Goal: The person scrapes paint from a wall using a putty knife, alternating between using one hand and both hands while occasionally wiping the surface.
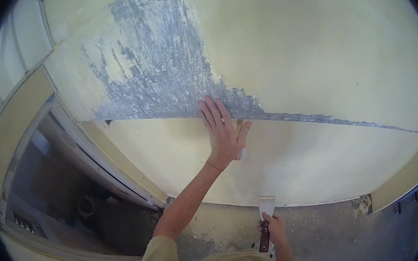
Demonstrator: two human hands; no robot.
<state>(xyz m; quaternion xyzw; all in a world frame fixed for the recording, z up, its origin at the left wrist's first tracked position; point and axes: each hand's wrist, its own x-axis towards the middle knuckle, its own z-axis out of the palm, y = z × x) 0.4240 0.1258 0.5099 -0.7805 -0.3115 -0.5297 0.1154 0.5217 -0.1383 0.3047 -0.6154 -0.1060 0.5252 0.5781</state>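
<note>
My left hand [225, 132] reaches up with its fingers stretched out, their tips over the lower edge of a scraped grey patch [158, 60] on the cream painted wall [287, 47]. Behind its thumb, a small white and brown item [240, 152] shows in part; I cannot make out what it is. Lower down, my right hand [277, 230] is closed around the dark handle of a putty knife [266, 206]. The knife's wide pale blade points up, near the foot of the wall.
A ragged grey strip [316, 118] runs right along the wall's ledge. Below lies a floor [310, 231] strewn with pale flakes. On the left are a door or window frame [74, 140] with a dark opening, and white panels [13, 51]. A blue-edged panel [404, 192] stands right.
</note>
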